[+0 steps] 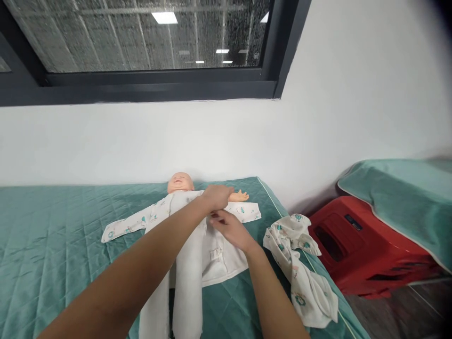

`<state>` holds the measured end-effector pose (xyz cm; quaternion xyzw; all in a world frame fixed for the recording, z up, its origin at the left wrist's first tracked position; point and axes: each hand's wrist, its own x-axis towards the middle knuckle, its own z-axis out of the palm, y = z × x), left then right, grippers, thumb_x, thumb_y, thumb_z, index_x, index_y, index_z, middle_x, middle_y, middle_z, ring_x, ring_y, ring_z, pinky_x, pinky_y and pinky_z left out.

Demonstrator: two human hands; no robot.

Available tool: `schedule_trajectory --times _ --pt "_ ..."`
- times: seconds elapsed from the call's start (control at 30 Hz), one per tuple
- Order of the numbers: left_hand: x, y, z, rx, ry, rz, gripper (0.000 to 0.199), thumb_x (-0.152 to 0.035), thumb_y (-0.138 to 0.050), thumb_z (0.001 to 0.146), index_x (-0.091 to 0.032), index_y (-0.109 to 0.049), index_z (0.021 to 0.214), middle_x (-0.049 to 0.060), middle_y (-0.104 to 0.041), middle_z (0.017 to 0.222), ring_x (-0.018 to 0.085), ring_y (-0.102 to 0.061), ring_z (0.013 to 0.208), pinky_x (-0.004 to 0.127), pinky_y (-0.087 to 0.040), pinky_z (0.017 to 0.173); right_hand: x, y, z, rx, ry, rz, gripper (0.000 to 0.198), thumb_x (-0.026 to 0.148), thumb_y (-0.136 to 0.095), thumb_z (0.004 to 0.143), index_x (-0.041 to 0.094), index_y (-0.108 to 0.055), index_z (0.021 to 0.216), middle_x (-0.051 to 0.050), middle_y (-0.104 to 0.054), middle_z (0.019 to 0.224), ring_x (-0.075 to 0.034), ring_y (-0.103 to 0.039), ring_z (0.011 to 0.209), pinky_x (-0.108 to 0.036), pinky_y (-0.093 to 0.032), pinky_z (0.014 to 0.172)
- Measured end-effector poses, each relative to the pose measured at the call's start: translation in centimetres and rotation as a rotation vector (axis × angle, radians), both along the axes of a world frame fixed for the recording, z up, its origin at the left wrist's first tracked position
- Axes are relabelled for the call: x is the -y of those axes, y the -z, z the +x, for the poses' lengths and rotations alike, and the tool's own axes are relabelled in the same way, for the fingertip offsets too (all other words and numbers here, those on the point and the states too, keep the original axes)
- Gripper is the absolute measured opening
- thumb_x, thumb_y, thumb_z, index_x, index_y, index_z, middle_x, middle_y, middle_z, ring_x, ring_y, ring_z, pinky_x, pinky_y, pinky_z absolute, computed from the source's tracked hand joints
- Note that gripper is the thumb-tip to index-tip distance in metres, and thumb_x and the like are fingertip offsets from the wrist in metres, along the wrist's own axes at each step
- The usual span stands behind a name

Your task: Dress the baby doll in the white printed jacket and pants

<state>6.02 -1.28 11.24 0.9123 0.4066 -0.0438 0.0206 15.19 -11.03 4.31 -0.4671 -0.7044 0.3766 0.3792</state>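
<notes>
A baby doll (180,182) lies on its back with its head toward the wall. Its body and legs are white. A white printed baby shirt (134,223) is spread under and around it, one sleeve out to the left and the other to the right. My left hand (216,197) is closed around the doll's arm on the right, whose small hand (241,196) sticks out bare above the right sleeve (245,212). Just below, my right hand (231,229) has its fingers bent at the shirt by the shoulder, apparently pinching the cloth; the fingertips are partly hidden.
Printed baby trousers (300,273) lie crumpled at the right edge of the green quilted bed cover (63,263). Beyond that edge stands a red plastic stool (363,245) under another green cover (406,197). A white wall (141,141) and dark-framed window (158,89) are behind.
</notes>
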Motion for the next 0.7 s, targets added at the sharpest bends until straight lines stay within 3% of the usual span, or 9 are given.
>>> schedule_trajectory --times 0.13,0.2,0.37,0.57,0.7 --pt "0.2 0.2 -0.7 0.03 0.005 -0.018 0.028 -0.022 -0.052 0.08 -0.023 -0.058 0.108 0.007 -0.07 0.103 0.025 -0.065 0.09 0.032 -0.046 0.072 -0.6 1.0 1.9 0.471 0.526 0.059 0.025 0.04 -0.062 0.084 0.017 -0.061 0.094 -0.017 -0.062 0.106 -0.034 -0.055 0.106 -0.046 -0.042 0.089" --pt "0.4 0.3 -1.1 0.035 0.001 -0.032 0.027 -0.021 -0.052 0.08 -0.023 -0.059 0.106 0.006 -0.07 0.099 0.024 -0.066 0.087 0.031 -0.046 0.07 -0.7 1.3 2.6 0.552 0.627 0.03 0.026 0.042 -0.068 0.077 0.019 -0.06 0.084 -0.017 -0.063 0.1 -0.036 -0.055 0.103 -0.046 -0.041 0.086" --pt "0.8 0.9 -1.7 0.021 0.015 -0.038 0.023 -0.024 -0.053 0.081 -0.024 -0.06 0.103 0.005 -0.071 0.097 0.024 -0.065 0.082 0.031 -0.044 0.065 -1.4 1.3 4.9 0.229 0.69 -0.089 0.025 0.029 -0.064 0.073 0.023 -0.045 0.057 -0.002 -0.053 0.061 -0.023 -0.054 0.074 -0.032 -0.035 0.07" --pt "1.9 1.1 -2.0 -0.03 0.08 -0.002 0.021 -0.025 -0.055 0.082 -0.022 -0.063 0.101 0.008 -0.071 0.094 0.025 -0.065 0.084 0.033 -0.043 0.07 -2.5 0.9 6.9 -0.123 0.813 -0.018 0.022 0.034 -0.054 0.072 0.024 -0.038 0.061 0.005 -0.041 0.056 -0.015 -0.038 0.058 -0.028 -0.03 0.058" --pt "2.5 0.9 -2.1 -0.062 0.099 0.029 0.022 -0.024 -0.054 0.083 -0.022 -0.066 0.101 0.009 -0.071 0.098 0.026 -0.064 0.089 0.034 -0.042 0.073 -2.3 -0.3 6.1 -0.416 0.783 -0.004 0.03 0.042 -0.054 0.071 0.025 -0.03 0.066 0.008 -0.032 0.055 -0.012 -0.032 0.05 -0.026 -0.03 0.049"
